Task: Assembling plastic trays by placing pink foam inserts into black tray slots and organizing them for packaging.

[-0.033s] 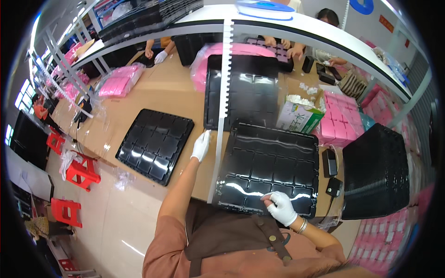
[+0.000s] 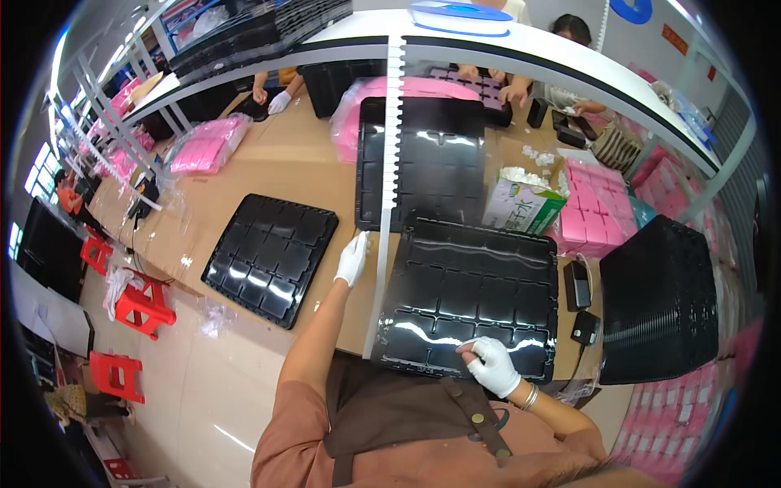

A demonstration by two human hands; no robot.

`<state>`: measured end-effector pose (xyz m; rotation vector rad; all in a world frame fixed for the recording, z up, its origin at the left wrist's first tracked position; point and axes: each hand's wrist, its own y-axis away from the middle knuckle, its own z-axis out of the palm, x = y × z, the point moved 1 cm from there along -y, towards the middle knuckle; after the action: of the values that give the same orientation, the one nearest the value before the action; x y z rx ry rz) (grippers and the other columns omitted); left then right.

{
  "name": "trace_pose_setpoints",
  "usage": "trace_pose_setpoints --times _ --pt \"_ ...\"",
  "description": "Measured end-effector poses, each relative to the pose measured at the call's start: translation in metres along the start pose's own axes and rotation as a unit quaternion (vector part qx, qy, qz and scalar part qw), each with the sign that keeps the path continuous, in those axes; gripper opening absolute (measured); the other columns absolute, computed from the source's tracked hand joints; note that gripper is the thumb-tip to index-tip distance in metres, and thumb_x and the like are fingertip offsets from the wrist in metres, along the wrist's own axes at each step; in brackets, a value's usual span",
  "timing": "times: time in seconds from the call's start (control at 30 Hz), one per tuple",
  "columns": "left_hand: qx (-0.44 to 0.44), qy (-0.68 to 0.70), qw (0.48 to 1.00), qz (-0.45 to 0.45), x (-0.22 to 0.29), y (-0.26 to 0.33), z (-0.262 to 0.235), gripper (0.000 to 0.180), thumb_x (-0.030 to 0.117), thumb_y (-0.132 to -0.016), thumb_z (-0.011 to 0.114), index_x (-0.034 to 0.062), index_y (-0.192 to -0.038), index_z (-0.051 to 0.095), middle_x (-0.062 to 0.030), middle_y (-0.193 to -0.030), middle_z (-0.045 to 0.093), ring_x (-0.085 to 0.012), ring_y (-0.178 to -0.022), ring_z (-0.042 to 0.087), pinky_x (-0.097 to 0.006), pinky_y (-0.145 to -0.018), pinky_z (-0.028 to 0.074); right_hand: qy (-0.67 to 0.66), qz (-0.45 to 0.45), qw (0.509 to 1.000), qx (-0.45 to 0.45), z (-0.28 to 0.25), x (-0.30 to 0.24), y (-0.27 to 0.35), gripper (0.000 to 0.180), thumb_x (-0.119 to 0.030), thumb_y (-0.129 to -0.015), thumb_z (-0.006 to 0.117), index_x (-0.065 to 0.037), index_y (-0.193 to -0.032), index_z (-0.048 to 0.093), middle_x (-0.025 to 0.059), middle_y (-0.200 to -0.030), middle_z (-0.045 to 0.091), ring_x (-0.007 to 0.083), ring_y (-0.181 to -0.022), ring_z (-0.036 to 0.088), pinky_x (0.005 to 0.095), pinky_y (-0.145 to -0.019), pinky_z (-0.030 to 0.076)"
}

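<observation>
In front of me lies a black plastic tray (image 2: pixel 480 281) with molded compartments. Over its near edge is my right hand (image 2: pixel 493 368) in a white glove, bare fingertips showing; the fingers are curled together, and what they hold, if anything, is hidden. My left hand (image 2: pixel 351 260), also gloved, reaches forward left of the metal post (image 2: pixel 384 244). Its fingers look stretched out, with the tips near the lower corner of a second black tray (image 2: pixel 439 163) farther back. Another black tray (image 2: pixel 270 259) lies to the left of that hand, apart from it.
A box of white pieces (image 2: pixel 525 203) and pink bundles (image 2: pixel 598 207) stand behind the tray. A tall stack of black trays (image 2: pixel 659 301) is at right, near a black adapter (image 2: pixel 586 328). A shelf (image 2: pixel 521 53) crosses above; co-workers' hands (image 2: pixel 512 91) are beyond.
The view has shifted very slightly. Both hands and the trays keep their places.
</observation>
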<state>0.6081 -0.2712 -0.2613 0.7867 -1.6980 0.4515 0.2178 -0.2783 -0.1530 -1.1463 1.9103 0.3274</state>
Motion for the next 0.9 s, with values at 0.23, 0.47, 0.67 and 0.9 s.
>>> trace_pose_setpoints --times 0.23,0.47,0.67,0.9 --pt "0.033 0.032 0.998 0.043 -0.027 0.013 0.005 0.041 0.033 -0.100 0.042 0.0007 -0.109 0.065 -0.0092 -0.089 0.066 -0.0175 -0.084 0.061 -0.031 -0.079 0.048 -0.001 -0.022 1.000 0.004 -0.002 -0.003 0.001 0.007 -0.008 -0.079 0.063 -0.007 -0.086 0.066 0.0089 -0.079 0.065 0.0277 -0.077 0.062 0.0382 -0.073 0.047" --pt "0.104 -0.175 0.961 0.188 -0.006 0.033 0.013 0.025 0.018 -0.093 0.050 0.0007 -0.098 0.068 -0.0164 -0.093 0.066 -0.0314 -0.088 0.063 -0.037 -0.082 0.049 0.020 -0.006 1.000 0.003 -0.005 -0.004 0.001 0.009 -0.010 -0.081 0.061 -0.007 -0.087 0.067 0.0074 -0.079 0.065 0.0275 -0.080 0.062 0.0383 -0.076 0.047" --pt "0.096 -0.180 0.963 0.174 -0.001 0.038 0.012 0.025 0.018 -0.093 0.050 0.0009 -0.097 0.068 -0.0164 -0.093 0.066 -0.0316 -0.088 0.063 -0.037 -0.082 0.049 0.019 -0.017 1.000 0.019 -0.004 -0.006 0.002 0.010 -0.010 -0.081 0.061 -0.007 -0.088 0.067 0.0078 -0.081 0.066 0.0282 -0.081 0.062 0.0388 -0.078 0.047" --pt "0.083 -0.154 0.971 0.166 0.002 0.037 0.009 0.025 0.017 -0.095 0.049 0.0012 -0.098 0.068 -0.0157 -0.094 0.066 -0.0293 -0.088 0.063 -0.036 -0.082 0.049 0.028 -0.013 0.999 0.016 -0.002 -0.008 0.003 0.008 -0.009 -0.080 0.062 -0.006 -0.085 0.067 0.0079 -0.081 0.066 0.0279 -0.082 0.062 0.0383 -0.076 0.047"
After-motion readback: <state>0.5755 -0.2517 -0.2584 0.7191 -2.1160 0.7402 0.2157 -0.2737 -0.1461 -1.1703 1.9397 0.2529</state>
